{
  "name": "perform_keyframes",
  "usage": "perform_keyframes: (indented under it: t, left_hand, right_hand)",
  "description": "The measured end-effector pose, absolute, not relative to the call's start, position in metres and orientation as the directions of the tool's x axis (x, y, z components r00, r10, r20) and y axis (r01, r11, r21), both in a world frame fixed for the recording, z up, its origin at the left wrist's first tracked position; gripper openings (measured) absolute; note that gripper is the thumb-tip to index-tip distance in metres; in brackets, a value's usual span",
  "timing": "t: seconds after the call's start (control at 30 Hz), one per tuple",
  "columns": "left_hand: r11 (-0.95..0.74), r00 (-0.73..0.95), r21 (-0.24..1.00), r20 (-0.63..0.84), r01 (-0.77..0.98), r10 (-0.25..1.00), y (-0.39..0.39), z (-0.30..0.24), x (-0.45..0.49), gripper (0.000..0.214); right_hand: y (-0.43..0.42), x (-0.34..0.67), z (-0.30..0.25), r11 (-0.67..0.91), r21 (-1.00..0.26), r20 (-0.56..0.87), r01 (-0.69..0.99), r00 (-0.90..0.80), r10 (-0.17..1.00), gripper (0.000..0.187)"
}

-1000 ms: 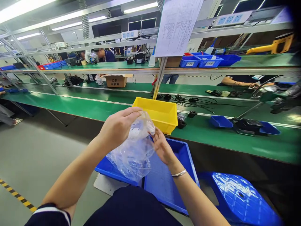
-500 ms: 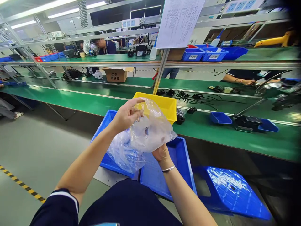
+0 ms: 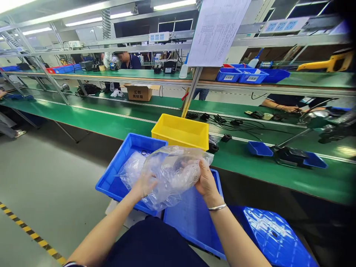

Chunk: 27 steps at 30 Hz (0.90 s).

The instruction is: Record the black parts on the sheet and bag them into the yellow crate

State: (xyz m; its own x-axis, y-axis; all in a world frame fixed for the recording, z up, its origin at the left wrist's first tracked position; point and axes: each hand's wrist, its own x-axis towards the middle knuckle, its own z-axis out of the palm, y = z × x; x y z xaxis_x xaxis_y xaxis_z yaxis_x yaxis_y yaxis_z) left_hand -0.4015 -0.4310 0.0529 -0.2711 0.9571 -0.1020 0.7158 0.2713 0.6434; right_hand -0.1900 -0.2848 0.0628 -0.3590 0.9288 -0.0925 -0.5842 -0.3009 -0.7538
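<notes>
A clear plastic bag (image 3: 164, 178) with whitish contents, too blurred to name, is held over the blue bins. My right hand (image 3: 207, 181) grips its right end, the thumb pressing on top and the other fingers behind or under the plastic. At the left side of the bag is my left hand (image 3: 145, 184), slightly smeared, its fingers apart and partly seen through the film. Whether it is inside the bag or behind it, I cannot tell. More clear plastic (image 3: 132, 163) lies in the left blue bin (image 3: 111, 180), beside a small dark ring (image 3: 144, 152).
Beyond the bag, a yellow bin (image 3: 180, 129) stands at the green bench (image 3: 233, 159) edge. A second blue bin (image 3: 191, 222) sits below my hands. Cables (image 3: 222, 119) and small blue trays (image 3: 259, 148) are on the bench. Across it, a co-worker's hands (image 3: 290, 109) are at work.
My left hand has come off the bag's upper edge and moved down and left. My right hand has risen from beneath to the bag's right end. The bag now lies more stretched out sideways.
</notes>
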Motion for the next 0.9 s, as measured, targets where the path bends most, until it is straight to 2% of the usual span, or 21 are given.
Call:
perform_keyframes:
  t: [0.2, 0.3, 0.43, 0.53, 0.63, 0.77, 0.9]
  left_hand:
    - [0.444, -0.415, 0.459, -0.169, 0.769, 0.894, -0.392, 0.04, -0.387, 0.049]
    - [0.443, -0.394, 0.4, -0.203, 0.802, 0.897, -0.384, 0.039, -0.381, 0.057]
    - [0.406, -0.332, 0.341, -0.255, 0.848, 0.908, -0.392, 0.035, -0.378, 0.053]
    - [0.422, -0.35, 0.291, -0.27, 0.859, 0.897, -0.406, 0.036, -0.387, 0.043]
    - [0.495, -0.441, 0.22, -0.254, 0.841, 0.861, -0.418, 0.044, -0.399, 0.032]
    - [0.556, -0.52, 0.161, -0.219, 0.815, 0.825, -0.423, 0.054, -0.404, 0.045]
    - [0.548, -0.504, 0.166, -0.247, 0.82, 0.828, -0.421, 0.05, -0.396, 0.044]
  right_hand:
    - [-0.273, -0.189, 0.083, -0.17, -0.806, -0.048, -0.567, -0.224, 0.973, 0.048]
    - [-0.265, -0.179, 0.09, -0.094, -0.848, -0.04, -0.521, -0.115, 0.993, 0.045]
    - [-0.256, -0.16, 0.098, -0.064, -0.869, -0.055, -0.49, -0.032, 0.998, 0.048]
    - [-0.257, -0.149, 0.102, -0.034, -0.883, -0.013, -0.468, -0.047, 0.999, 0.047]
    - [-0.262, -0.147, 0.102, -0.015, -0.902, 0.024, -0.432, -0.083, 0.996, 0.045]
    - [-0.269, -0.155, 0.097, -0.008, -0.93, 0.045, -0.368, -0.137, 0.99, 0.043]
    - [-0.271, -0.161, 0.095, 0.04, -0.954, 0.099, -0.297, -0.185, 0.978, 0.037]
